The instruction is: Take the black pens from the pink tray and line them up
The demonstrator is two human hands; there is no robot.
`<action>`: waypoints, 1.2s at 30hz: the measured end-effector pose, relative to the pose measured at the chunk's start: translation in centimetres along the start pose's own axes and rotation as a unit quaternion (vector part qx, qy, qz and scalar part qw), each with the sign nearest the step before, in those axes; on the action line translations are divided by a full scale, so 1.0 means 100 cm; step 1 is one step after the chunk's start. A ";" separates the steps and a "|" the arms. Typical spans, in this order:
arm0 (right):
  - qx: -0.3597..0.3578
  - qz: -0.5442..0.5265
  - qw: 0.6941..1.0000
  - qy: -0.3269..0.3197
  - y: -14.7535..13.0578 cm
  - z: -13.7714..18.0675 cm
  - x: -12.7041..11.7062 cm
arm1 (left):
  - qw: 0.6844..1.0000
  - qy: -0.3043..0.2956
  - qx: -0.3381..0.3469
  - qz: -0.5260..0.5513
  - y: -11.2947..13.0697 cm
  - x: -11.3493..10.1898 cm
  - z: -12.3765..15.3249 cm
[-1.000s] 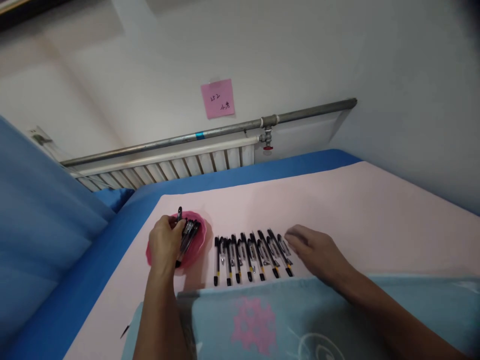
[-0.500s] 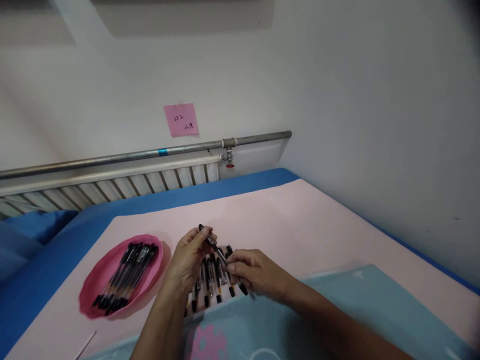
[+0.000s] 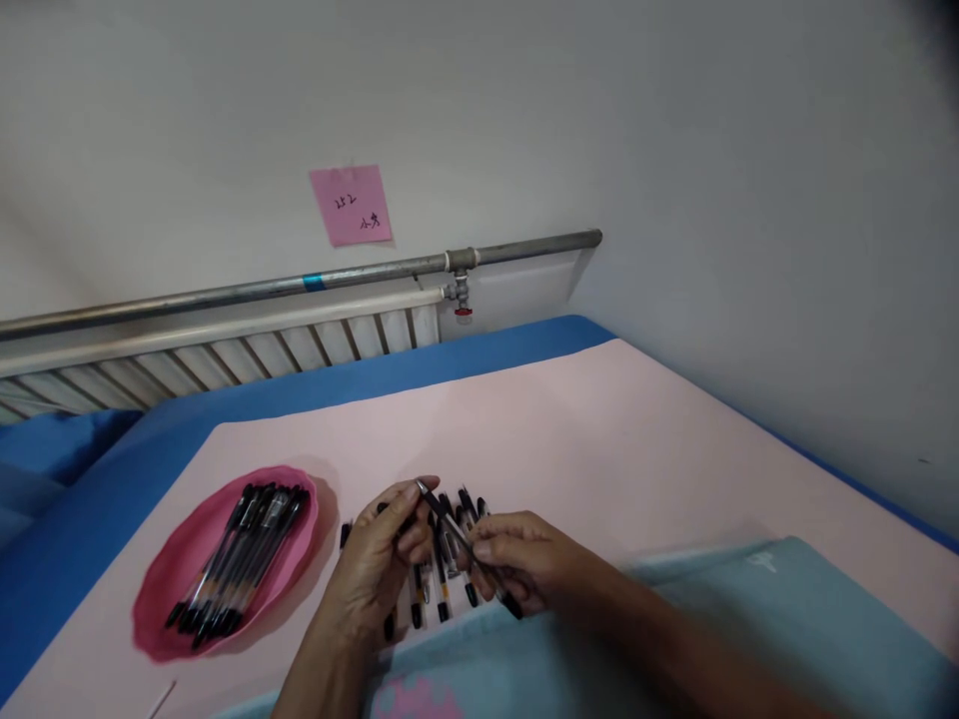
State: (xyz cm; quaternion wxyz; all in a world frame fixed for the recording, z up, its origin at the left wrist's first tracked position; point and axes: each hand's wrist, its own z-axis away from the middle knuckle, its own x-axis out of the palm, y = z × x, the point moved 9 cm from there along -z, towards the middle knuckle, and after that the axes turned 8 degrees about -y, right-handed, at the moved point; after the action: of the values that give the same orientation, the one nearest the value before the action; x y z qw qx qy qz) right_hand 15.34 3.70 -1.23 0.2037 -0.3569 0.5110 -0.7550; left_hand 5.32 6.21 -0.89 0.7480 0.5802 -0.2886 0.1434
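Note:
My right hand (image 3: 528, 554) is closed round the barrel of a gel pen (image 3: 457, 529), which slants with its bare silver tip up and to the left. Next to that tip is my left hand (image 3: 382, 549), its thumb and forefinger near the point. A dark pen cap (image 3: 384, 507) shows in the curled fingers of my left hand, partly hidden. Under and behind both hands, several clear pens (image 3: 441, 574) with black ends lie on the pink cover, some of them hidden by my fingers.
To the left, a pink scalloped basin (image 3: 154, 589) holds a bundle of black-capped pens (image 3: 240, 559). A light blue cloth (image 3: 711, 609) lies along the near side. A thin white stick (image 3: 163, 697) sits front left. Behind run a radiator (image 3: 300, 345) and a metal pipe (image 3: 247, 292).
The cap has come off the pen's upper end, and the silver tip now shows. My left hand keeps the cap; my right hand still grips the barrel. The view has shifted slightly.

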 end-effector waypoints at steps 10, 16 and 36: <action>0.011 -0.073 0.997 -0.035 0.001 0.001 0.016 | 0.999 -0.008 0.023 0.035 0.009 0.006 0.009; -0.032 -0.004 0.999 0.041 -0.004 0.003 0.009 | 0.999 0.020 0.047 0.012 0.013 0.000 0.010; -0.060 -0.026 0.994 0.090 -0.003 0.004 0.007 | 0.998 0.017 0.058 -0.007 0.016 -0.002 0.011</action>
State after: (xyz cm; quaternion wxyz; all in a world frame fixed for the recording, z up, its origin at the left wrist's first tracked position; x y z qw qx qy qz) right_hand 15.23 3.06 -0.67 0.1150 -0.3121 0.5620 -0.7573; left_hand 3.97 5.66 0.45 0.7192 0.6218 -0.2629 0.1643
